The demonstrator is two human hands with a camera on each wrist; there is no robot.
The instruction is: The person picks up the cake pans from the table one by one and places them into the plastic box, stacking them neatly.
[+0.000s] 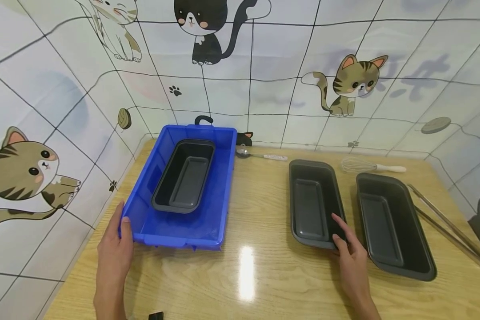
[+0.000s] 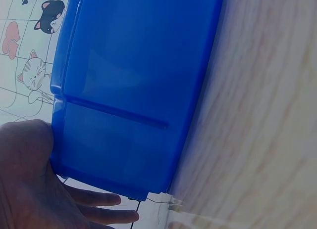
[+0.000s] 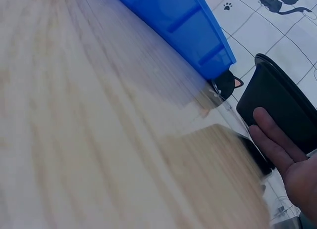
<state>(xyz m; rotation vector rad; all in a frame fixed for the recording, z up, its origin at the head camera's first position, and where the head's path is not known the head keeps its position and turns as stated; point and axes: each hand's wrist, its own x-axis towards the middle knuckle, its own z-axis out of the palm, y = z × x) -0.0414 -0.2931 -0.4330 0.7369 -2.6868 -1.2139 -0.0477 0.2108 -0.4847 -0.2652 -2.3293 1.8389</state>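
Observation:
My left hand (image 1: 114,251) holds the near left corner of a blue plastic bin (image 1: 202,243), its thumb by the near rim and its fingers along the left side. Inside the bin lies a dark grey loaf pan (image 1: 190,180). A second dark loaf pan (image 1: 309,206) is on the right half of the table, and my right hand (image 1: 352,258) grips its near right corner. Thumb and index finger show over that pan's rim, while in the right wrist view two fingers (image 3: 275,140) lie against its outer wall. Right of this hand is a third loaf pan (image 1: 380,226).
A spoon (image 1: 260,155) lies along the back, right of the bin. A whisk (image 1: 374,166) sits behind the pans, and metal tongs (image 1: 450,226) lie at the far right. A cat-print sheet (image 1: 272,102) hangs behind the wooden table (image 1: 260,209). A small black object (image 1: 156,316) shows at the front edge.

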